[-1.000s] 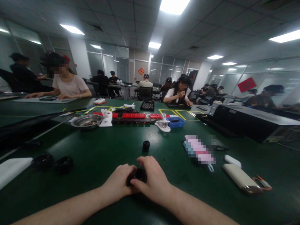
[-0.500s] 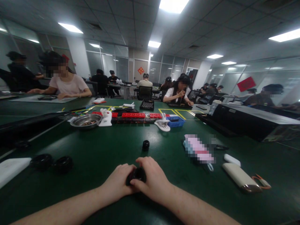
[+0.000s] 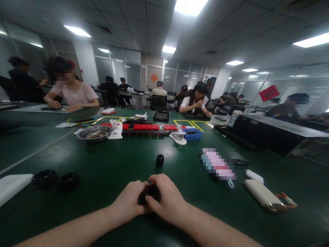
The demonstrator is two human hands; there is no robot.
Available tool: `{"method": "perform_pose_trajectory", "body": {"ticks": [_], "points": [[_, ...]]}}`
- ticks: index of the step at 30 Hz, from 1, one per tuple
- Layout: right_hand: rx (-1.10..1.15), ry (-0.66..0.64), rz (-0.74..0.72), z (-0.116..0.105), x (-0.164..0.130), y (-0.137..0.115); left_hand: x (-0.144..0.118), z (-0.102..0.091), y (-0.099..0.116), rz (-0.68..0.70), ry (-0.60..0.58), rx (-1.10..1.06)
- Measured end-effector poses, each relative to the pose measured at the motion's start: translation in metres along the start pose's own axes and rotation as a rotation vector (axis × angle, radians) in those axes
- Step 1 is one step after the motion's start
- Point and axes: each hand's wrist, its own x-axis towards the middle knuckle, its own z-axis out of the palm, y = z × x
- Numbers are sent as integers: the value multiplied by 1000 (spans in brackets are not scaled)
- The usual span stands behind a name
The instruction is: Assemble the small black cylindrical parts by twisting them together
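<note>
Low in the middle of the head view, both my hands close around one black tyre-like ring [image 3: 154,192] with a dark round hollow facing up. My left hand [image 3: 133,196] wraps its left side. From the right, my right hand [image 3: 167,195] grips it with the thumb across the near rim. Fingers hide much of the ring. Just beyond my hands stands a smaller black round piece [image 3: 159,160]. Two more black rings, one [image 3: 45,178] beside the other [image 3: 69,181], lie to the left.
Farther back are a metal bowl [image 3: 84,137], white clamps [image 3: 178,138], a red strip [image 3: 146,127] and a blue basket [image 3: 194,136]. On the right lie a pixelated pink item [image 3: 218,163] and a beige power bank [image 3: 263,195]. A white block [image 3: 15,185] sits left. Other people sit around.
My hands stay around the ring, the right thumb shifted slightly. A long dark blurred shape at the left has gone, uncovering white paper. The person at far left has moved a hand.
</note>
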Motion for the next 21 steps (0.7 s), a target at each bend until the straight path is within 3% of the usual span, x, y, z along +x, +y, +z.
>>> {"method": "perform_pose_trajectory", "body": {"ticks": [5, 10, 14, 21], "points": [[114, -64, -140, -2, -2, 0, 0, 0, -1, -14, -6, -14], [2, 53, -6, 1, 1, 3, 0, 1, -2, 30, 8, -4], [-57, 54, 34, 5, 2, 3, 0, -1, 1, 20, 10, 12], [70, -37, -135, -1, -1, 1, -2, -7, 6, 13, -1, -34]]}}
